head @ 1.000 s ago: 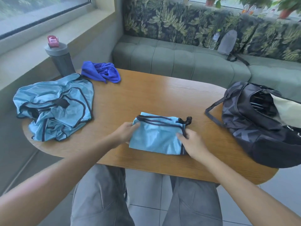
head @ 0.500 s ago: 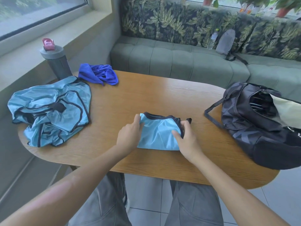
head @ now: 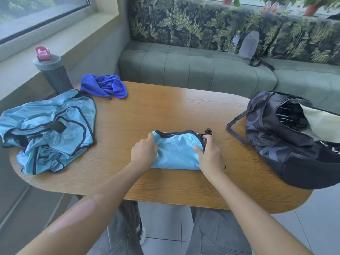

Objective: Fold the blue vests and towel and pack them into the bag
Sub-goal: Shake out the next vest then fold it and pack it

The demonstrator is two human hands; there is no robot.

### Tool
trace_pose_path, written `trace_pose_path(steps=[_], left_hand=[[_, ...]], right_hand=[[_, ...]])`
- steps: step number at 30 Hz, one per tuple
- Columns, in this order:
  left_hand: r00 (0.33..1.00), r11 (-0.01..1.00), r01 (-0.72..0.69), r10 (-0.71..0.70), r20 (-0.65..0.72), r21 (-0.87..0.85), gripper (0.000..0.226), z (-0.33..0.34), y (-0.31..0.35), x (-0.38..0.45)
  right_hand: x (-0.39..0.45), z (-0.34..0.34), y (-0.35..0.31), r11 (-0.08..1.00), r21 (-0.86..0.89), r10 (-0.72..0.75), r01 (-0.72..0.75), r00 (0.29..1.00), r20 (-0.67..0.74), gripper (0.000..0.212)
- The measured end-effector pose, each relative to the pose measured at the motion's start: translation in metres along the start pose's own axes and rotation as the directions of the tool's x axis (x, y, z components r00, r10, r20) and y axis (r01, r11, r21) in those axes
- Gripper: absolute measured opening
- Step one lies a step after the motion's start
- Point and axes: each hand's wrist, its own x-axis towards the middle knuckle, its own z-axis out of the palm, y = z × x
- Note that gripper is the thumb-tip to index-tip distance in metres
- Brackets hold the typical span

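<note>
Fingers (head: pixel 207 138) of the right hand (head: pixel 209 155) curl round the right end of the folded vest (head: pixel 176 150), pinching its dark trim, with the thumb laid across the top cloth. Those of the left hand (head: pixel 144 151) curl over the opposite end and grip the bundle there. Holding both ends this way probably keeps the slippery layers from sliding apart, whether for one more fold or for a lift in one piece.

That vest lies between the two hands on the near middle of the desk (head: pixel 165 111), a compact pale-blue packet with its trimmed edge on the far side. To its right the dark bag (head: pixel 276 137) sits on the desk with its mouth gaping open, near the right hand but not touching the vest; so the packet has only a short way to go.

On the left side of the desk lies a heap of unfolded vests (head: pixel 49 129), how many I cannot tell. Beyond them the crumpled dark-blue towel (head: pixel 104 86) sits near the far edge, beside a grey bottle (head: pixel 53 70). By this layout, most of the folding is not yet done.
</note>
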Motion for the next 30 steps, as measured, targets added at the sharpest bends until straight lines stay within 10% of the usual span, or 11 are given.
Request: trace_pose_path(steps=[6,10,15,30], left_hand=[[0.888,0.932,-0.351,0.362,-0.284,0.092,0.035,0.001,-0.007,-0.009],[0.845,0.846,-0.531,0.533,-0.046,0.047,0.046,0.010,0.011,-0.006],[0.863,0.866,-0.489,0.465,0.197,0.099,0.089,0.032,0.026,-0.010],[0.938,0.957,-0.240,0.185,0.292,0.165,0.077,0.025,0.036,-0.038]], right_hand=[[-0.020,-0.025,0.010,0.957,-0.112,-0.279,0.266,0.953,-0.117,0.039],[-0.037,-0.029,0.034,0.738,-0.297,-0.616,0.606,0.784,0.069,0.056],[-0.020,-0.017,0.058,0.538,-0.479,-0.634,0.693,0.708,0.312,0.072],[0.023,-0.043,0.098,0.584,-0.590,-0.520,0.558,0.815,0.256,0.062]])
